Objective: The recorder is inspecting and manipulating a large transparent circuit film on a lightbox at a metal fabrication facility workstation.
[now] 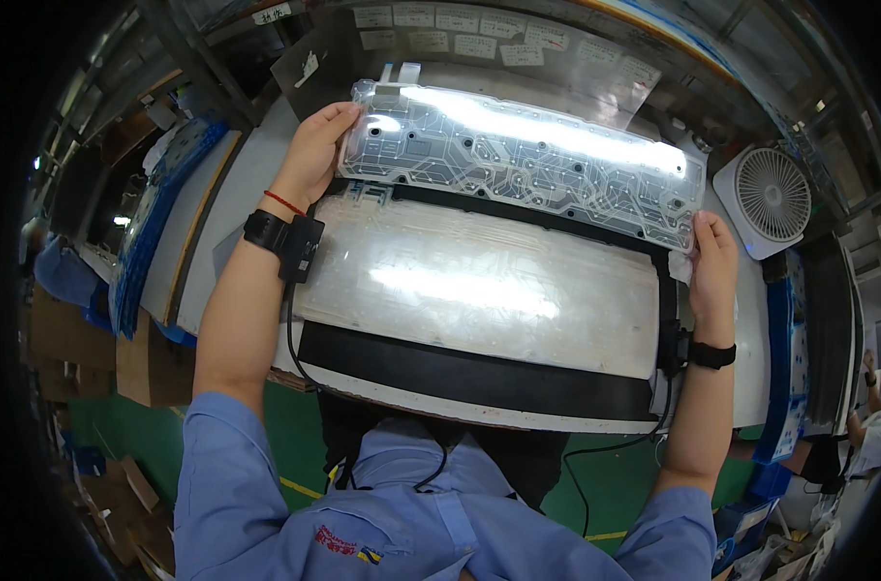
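Note:
Between my two hands a clear keyboard membrane sheet (518,165) is stretched, with fine printed circuit lines, dark dots and a short ribbon tail at its upper left. My left hand (316,150) pinches its left end. At the lower right corner my right hand (713,254) grips the other end; a small whitish scrap hangs by those fingers. Below the raised sheet lies a stack of similar clear sheets (479,281), glossy with reflected light, on a black mat (460,380).
A white fan (772,194) stands at the back right. Blue trays (787,358) are stacked on the right, and blue-edged sheets (159,208) lean at the left. Behind the bench a metal panel (363,63) carries paper labels. Cables (293,339) hang from both wrists.

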`<action>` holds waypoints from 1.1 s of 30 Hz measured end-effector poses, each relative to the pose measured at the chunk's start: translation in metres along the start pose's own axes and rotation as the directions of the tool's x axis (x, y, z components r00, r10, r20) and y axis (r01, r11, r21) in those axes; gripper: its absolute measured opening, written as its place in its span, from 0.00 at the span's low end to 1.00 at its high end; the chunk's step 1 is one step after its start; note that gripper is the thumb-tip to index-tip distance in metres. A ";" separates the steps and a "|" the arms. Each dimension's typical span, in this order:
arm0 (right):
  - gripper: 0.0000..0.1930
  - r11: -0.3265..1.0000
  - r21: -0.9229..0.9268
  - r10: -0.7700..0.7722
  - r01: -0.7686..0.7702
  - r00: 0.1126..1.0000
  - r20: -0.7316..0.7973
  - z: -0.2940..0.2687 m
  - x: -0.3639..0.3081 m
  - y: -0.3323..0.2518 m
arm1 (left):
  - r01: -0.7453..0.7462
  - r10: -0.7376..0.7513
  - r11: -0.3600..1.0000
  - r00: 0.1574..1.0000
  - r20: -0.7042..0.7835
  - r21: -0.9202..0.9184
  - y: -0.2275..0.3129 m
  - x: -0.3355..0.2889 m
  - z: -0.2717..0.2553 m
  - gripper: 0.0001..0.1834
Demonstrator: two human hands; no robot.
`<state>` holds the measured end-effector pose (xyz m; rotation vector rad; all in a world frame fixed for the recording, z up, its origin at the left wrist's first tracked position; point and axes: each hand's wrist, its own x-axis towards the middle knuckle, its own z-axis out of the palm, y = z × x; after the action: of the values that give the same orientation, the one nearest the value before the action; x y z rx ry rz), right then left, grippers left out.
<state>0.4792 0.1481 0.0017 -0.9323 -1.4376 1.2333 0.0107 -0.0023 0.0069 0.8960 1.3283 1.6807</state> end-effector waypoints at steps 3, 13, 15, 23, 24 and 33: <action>0.10 0.999 0.033 -0.013 0.014 0.999 -0.036 0.004 -0.003 -0.003 | -0.002 0.001 1.000 1.000 -0.026 -0.029 0.000 -0.001 0.003 0.09; 0.10 0.998 0.059 -0.036 0.039 0.998 -0.046 -0.001 -0.006 -0.012 | -0.131 0.132 0.991 0.989 0.067 -0.031 0.006 -0.005 -0.007 0.11; 0.10 0.995 0.033 -0.093 0.096 0.992 -0.082 0.003 -0.008 -0.015 | -0.199 0.212 0.973 0.971 0.112 -0.115 0.005 -0.003 -0.010 0.13; 0.12 0.975 0.166 -0.129 0.146 0.985 -0.113 0.010 -0.008 -0.015 | -0.251 0.255 0.964 0.966 0.036 -0.084 0.003 -0.004 -0.007 0.14; 0.14 0.982 0.088 -0.158 0.165 0.984 -0.084 0.010 -0.008 -0.015 | -0.232 0.233 0.972 0.972 0.012 -0.040 0.005 -0.005 0.001 0.14; 0.23 0.993 0.004 -0.120 0.121 0.991 -0.055 0.009 -0.008 -0.014 | -0.028 0.018 0.963 0.999 0.039 0.268 0.004 0.001 -0.001 0.11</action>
<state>0.4725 0.1360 0.0141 -0.8554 -1.4246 1.1148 0.0088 -0.0026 0.0109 1.0953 1.5514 1.5156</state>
